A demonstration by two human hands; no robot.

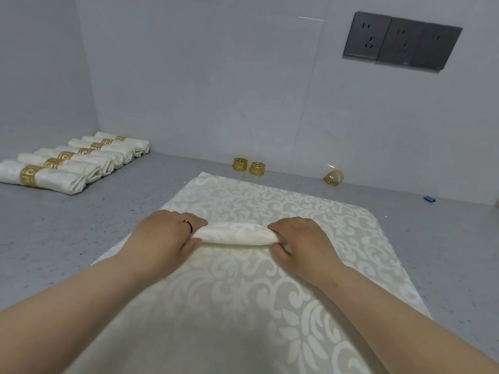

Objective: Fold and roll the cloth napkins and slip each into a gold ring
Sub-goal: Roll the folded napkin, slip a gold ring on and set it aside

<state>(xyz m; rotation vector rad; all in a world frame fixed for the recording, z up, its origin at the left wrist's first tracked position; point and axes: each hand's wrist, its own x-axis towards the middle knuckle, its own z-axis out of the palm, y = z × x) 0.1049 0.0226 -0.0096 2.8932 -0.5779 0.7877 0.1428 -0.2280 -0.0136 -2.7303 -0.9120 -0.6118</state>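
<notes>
Pale grey walls meet a speckled grey bench [67, 233], with a bank of dark sockets [402, 40] up on the wall beyond the right hand. A cream damask napkin [243, 287] lies spread flat on the bench under both forearms, and its middle is gathered into a roll [236, 233] lying crosswise. The left hand [164, 233] has its grip curled over the roll's left end, thumb tucked under; there's a dark band [188, 225] on one finger. The right hand [299, 241] grips the other end the same way, fingers over, thumb beneath. Straight beyond the hands, near the wall, two gold rings [248, 166] stand side by side, and a third ring [334, 177] lies tipped over further right. Far off past the left hand, six finished napkins [75, 160] sit in a row, each wearing its ring. A small blue scrap [429, 198] sits far right
</notes>
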